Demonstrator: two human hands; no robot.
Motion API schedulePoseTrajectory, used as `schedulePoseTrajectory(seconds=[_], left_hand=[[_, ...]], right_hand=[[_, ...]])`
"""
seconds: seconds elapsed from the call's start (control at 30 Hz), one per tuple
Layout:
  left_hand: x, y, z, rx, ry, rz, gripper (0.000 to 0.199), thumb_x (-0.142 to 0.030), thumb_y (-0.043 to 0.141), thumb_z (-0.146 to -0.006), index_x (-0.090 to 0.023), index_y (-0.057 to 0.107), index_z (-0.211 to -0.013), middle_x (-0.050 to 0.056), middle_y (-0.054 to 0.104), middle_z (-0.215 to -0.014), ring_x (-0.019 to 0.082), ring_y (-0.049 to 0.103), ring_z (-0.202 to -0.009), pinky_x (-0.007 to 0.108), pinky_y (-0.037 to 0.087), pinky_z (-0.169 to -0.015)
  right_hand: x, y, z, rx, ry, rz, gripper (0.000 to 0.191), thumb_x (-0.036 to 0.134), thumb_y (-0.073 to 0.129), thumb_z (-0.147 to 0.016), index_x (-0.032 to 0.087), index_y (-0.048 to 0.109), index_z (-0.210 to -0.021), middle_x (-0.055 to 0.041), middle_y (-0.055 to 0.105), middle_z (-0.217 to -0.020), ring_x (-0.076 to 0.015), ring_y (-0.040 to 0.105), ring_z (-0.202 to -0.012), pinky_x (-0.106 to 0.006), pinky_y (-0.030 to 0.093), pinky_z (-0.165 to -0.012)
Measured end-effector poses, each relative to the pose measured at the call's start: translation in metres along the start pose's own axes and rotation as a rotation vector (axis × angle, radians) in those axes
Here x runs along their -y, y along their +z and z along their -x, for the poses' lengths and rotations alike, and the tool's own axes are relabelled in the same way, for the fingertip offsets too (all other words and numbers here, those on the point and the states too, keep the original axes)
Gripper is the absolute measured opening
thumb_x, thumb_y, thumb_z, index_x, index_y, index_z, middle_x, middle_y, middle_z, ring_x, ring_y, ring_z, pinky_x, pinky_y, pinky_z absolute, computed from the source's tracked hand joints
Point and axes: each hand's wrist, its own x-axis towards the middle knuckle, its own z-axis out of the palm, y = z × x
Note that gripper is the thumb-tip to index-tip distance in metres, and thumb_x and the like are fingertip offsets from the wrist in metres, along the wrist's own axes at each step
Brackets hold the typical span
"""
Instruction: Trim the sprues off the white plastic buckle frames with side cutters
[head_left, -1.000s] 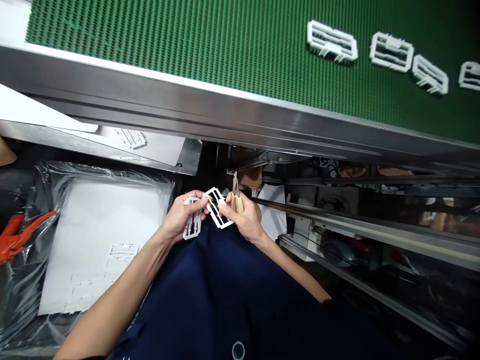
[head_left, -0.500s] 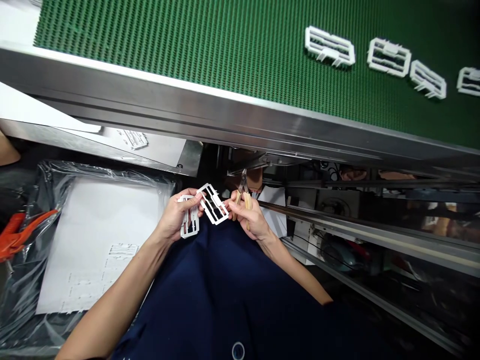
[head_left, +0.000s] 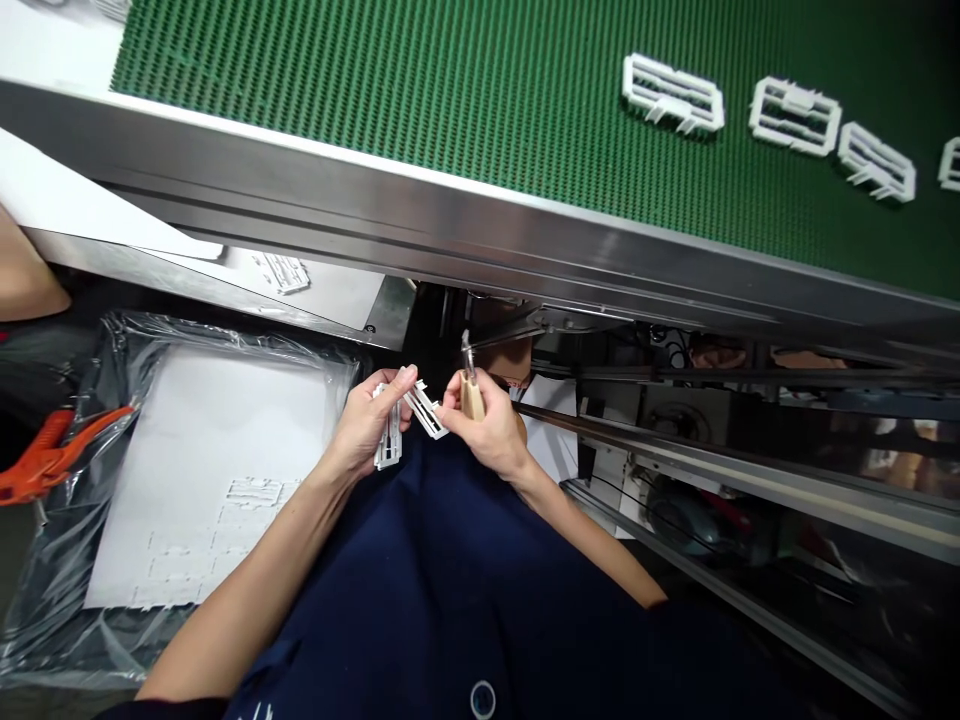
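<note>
My left hand (head_left: 369,422) is closed on two white plastic frames. One slotted plastic frame (head_left: 388,440) hangs down beside its fingers. The other plastic frame (head_left: 426,410) is pinched under the thumb and tilted, so that its slots look narrow. My right hand (head_left: 487,420) is wrapped round nippers (head_left: 472,395) with pale yellow handles, the metal jaws pointing up and away from me. Its thumb and fingertips are close to the tilted frame's right end; whether they touch it I cannot tell.
Several white frames (head_left: 673,93) lie on the green ribbed conveyor belt (head_left: 375,90) behind a metal rail (head_left: 360,210). At left, a plastic-lined box (head_left: 112,340) holds white sheet (head_left: 247,410) with more parts. Orange-handled pliers (head_left: 60,455) lie beside it. Another person's arm (head_left: 26,270) shows far left.
The pinched frame has turned from face-on to nearly edge-on. My right hand has rotated, and the nippers' handles, spread before, now appear in line with each other. The view has shifted slightly.
</note>
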Motion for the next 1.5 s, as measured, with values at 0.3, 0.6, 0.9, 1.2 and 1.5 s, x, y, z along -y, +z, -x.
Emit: schedulePoseTrajectory(seconds=[0.3,0.6,0.9,1.2,1.5], left_hand=[[-0.016,0.008,0.012,0.058,-0.14,0.064,0.013,-0.02,0.066,-0.076,-0.012,0.056,-0.078,0.0,0.053,-0.064,0.008,0.049,-0.044,0.016,0.038,-0.036],[-0.012,0.005,0.014,0.053,-0.119,0.072,0.015,-0.02,0.067,-0.075,-0.012,0.057,-0.084,0.001,0.054,-0.067,0.007,0.049,-0.045,0.015,0.039,-0.037],[-0.004,0.003,0.017,0.092,-0.07,-0.071,0.032,-0.03,0.074,-0.07,-0.014,0.061,-0.095,0.001,0.057,-0.069,0.009,0.051,-0.052,0.017,0.042,-0.045],[0.008,0.008,0.026,0.203,0.024,-0.352,0.031,-0.04,0.068,-0.076,-0.014,0.055,-0.067,-0.001,0.053,-0.056,0.009,0.045,-0.049,0.021,0.035,-0.046],[-0.008,-0.01,0.029,0.436,0.074,-0.402,0.018,-0.032,0.064,-0.081,-0.015,0.063,-0.081,0.001,0.056,-0.072,0.01,0.047,-0.06,0.021,0.038,-0.055]], right_hand=[[-0.03,-0.016,-0.004,-0.046,0.227,-0.302,0.03,0.023,0.072,-0.064,0.018,0.051,-0.085,0.0044,0.053,-0.07,-0.0072,0.046,-0.056,-0.02,0.034,-0.051],[-0.029,-0.015,0.0,-0.006,0.196,-0.357,0.03,0.022,0.071,-0.067,0.018,0.051,-0.088,0.0037,0.054,-0.073,-0.0072,0.047,-0.056,-0.02,0.034,-0.051],[-0.023,-0.016,0.002,-0.05,0.016,-0.216,0.027,0.024,0.072,-0.068,0.019,0.05,-0.084,0.0029,0.053,-0.074,-0.009,0.05,-0.064,-0.023,0.042,-0.062],[-0.005,-0.009,0.004,-0.125,-0.189,0.065,0.017,0.018,0.064,-0.072,0.018,0.049,-0.08,0.0022,0.052,-0.073,-0.009,0.049,-0.063,-0.022,0.043,-0.061],[0.004,-0.007,0.008,-0.085,-0.23,0.115,0.014,0.019,0.06,-0.075,0.02,0.048,-0.083,0.0022,0.054,-0.077,-0.009,0.051,-0.065,-0.022,0.045,-0.063]])
